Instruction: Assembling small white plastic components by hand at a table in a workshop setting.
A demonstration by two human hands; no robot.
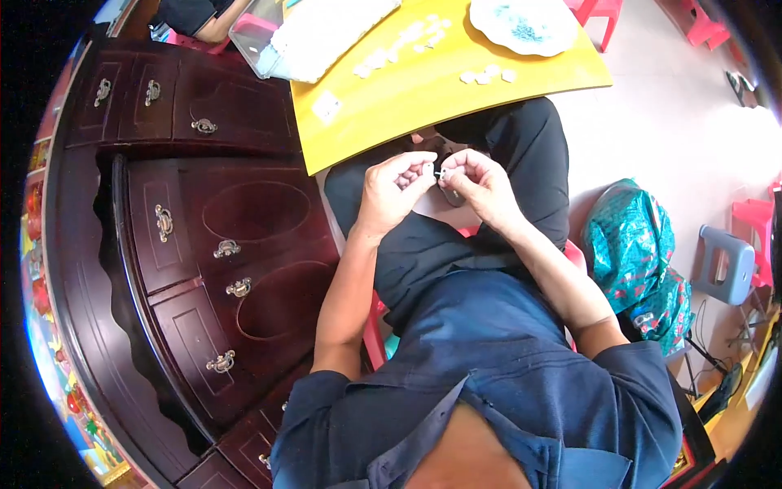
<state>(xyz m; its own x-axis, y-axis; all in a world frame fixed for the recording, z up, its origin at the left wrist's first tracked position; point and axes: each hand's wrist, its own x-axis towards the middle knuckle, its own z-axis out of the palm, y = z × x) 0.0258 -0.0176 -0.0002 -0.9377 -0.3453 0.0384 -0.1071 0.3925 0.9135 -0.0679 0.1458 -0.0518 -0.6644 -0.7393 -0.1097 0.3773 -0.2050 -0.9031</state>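
My left hand (391, 191) and my right hand (485, 186) meet over my lap, just off the near edge of the yellow table (456, 99). Thumbs and fingertips of both are pinched on a small white piece (439, 174) that bridges the narrow gap between them. Its exact kind is too small to make out, and the fingertips cover part of it. Small white pieces (486, 77) lie loose on the tabletop, with more in a scattered row farther back. A large pale plate (524, 26) at the far right of the table holds blue-green bits.
A white bag (332, 37) and a clear plastic box (252, 45) are at the table's far left. Dark wooden drawers (236, 204) stand close on my left. To my right are a shiny green bag (631, 236) and a blue-grey stool (723, 265). Another person's arm (218, 26) shows at upper left.
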